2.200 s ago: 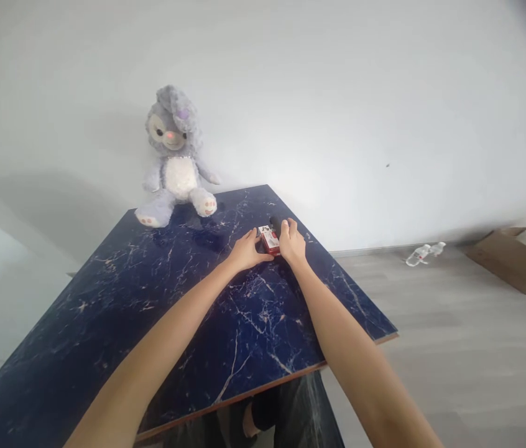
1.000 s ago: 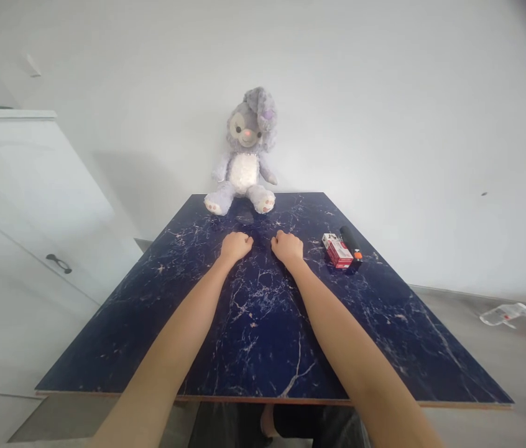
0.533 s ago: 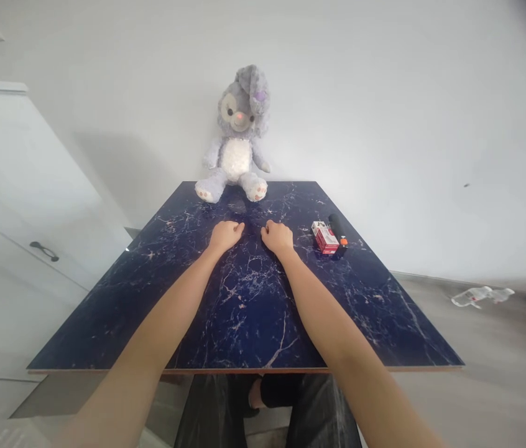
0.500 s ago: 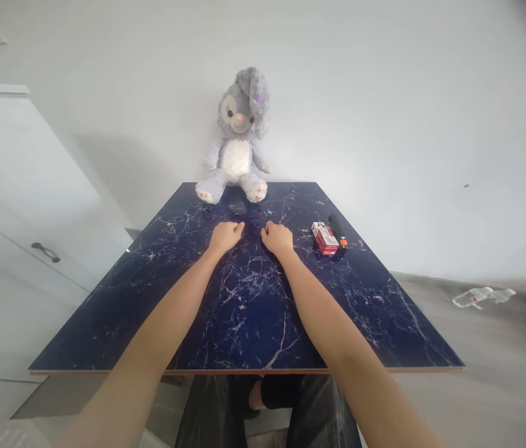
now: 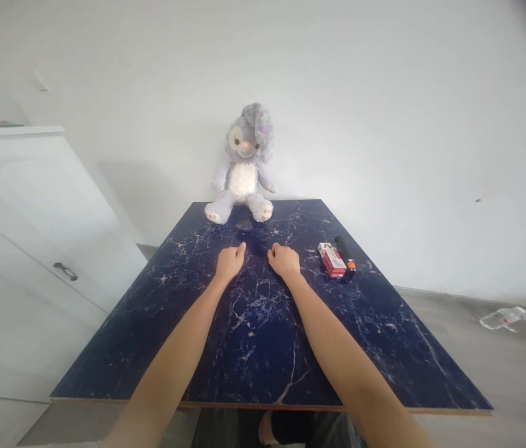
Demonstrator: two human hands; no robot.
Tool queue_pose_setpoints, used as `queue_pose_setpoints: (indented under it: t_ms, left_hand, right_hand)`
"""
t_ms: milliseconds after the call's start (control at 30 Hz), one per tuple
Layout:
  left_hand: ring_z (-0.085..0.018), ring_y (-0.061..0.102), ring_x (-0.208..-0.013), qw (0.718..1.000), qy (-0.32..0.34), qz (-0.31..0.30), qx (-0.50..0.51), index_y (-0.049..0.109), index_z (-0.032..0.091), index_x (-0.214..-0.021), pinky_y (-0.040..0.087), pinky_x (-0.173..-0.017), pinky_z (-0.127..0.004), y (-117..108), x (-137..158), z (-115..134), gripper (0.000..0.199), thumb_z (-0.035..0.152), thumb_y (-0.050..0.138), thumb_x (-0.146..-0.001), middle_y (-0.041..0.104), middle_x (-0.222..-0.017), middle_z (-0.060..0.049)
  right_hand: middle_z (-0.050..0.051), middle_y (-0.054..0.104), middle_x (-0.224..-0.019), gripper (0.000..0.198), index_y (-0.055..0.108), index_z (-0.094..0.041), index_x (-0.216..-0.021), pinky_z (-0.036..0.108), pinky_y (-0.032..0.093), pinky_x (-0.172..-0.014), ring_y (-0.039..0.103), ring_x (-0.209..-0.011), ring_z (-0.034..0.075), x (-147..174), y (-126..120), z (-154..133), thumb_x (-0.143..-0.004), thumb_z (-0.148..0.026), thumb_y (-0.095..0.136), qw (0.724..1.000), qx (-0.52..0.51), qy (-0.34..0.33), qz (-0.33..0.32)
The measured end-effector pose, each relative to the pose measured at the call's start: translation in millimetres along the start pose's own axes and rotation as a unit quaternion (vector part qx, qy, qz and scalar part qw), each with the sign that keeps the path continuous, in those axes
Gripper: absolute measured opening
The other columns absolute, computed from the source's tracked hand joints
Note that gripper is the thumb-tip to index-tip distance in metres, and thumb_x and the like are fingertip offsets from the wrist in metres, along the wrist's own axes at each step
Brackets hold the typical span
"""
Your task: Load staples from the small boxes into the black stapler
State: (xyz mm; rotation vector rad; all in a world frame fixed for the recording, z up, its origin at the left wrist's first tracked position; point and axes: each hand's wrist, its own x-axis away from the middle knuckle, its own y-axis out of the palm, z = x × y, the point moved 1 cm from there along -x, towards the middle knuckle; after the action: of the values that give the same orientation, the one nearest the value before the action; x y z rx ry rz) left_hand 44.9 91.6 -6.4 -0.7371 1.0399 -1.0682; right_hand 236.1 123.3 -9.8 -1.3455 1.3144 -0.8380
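Observation:
My left hand [image 5: 230, 261] is curled into a fist on the dark blue marbled tabletop [image 5: 253, 354], its thumb uppermost. A short gap separates it from my right hand [image 5: 284, 260], which is also closed with the knuckles facing up. No object shows in either fist. Beyond both hands, a grey and white plush rabbit [image 5: 243, 182] sits at the far edge against the wall. To the right of my right hand lies a small red and white box [image 5: 332, 261]. Close beside it is a black cylindrical object [image 5: 344, 249] with an orange spot, its kind unclear.
A white cabinet [image 5: 20, 249] with a dark handle [image 5: 65, 271] stands left of the table. On the floor at the right lies a clear plastic item [image 5: 515, 318]. The pale wall [image 5: 375, 124] rises behind the table.
The view has tilted up and turned slightly left, so everything sits lower and further right in the picture. Both hands stay closed on the table; the objects keep their places.

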Motion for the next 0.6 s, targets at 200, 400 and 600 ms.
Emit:
queue_pose_setpoints:
  t_ms: [200, 400, 600]
  left_hand:
    - [-0.020, 0.063, -0.066, 1.000, -0.015, -0.006, -0.025, 0.073, 0.015, -0.068, 0.034, -0.063, -0.029, -3.5, -2.4, -0.6, 0.071, 0.047, 0.019, -0.103, 0.070, -0.069, -0.012]
    - [-0.024, 0.069, -0.079, 0.998, -0.001, -0.026, -0.051, 0.078, 0.015, -0.078, 0.042, -0.076, -0.030, -5.1, 5.9, 8.8, 0.059, 0.041, 0.030, -0.100, 0.074, -0.080, -0.015]
    - [-0.025, 0.070, -0.081, 0.995, -0.005, -0.049, -0.087, 0.079, 0.014, -0.083, 0.046, -0.077, -0.032, -7.5, 11.2, 14.8, 0.058, 0.040, 0.030, -0.099, 0.075, -0.085, -0.016]
  right_hand:
    - [0.012, 0.072, -0.094, 0.034, 0.064, -0.018, -0.105, 0.032, 0.046, -0.078, 0.070, -0.087, 0.024, 0.2, -3.2, -5.8, -0.102, -0.037, 0.036, 1.000, -0.004, 0.005, 0.005]
    - [0.012, 0.073, -0.094, 0.043, 0.067, -0.018, -0.101, 0.030, 0.046, -0.077, 0.070, -0.087, 0.023, 3.9, -8.2, -11.4, -0.104, -0.040, 0.030, 1.000, 0.010, -0.007, 0.005]
    - [0.013, 0.073, -0.093, 0.041, 0.070, -0.017, -0.099, 0.029, 0.047, -0.078, 0.071, -0.086, 0.023, 5.2, -15.0, -15.3, -0.103, -0.037, 0.034, 1.000, 0.009, -0.005, -0.001]
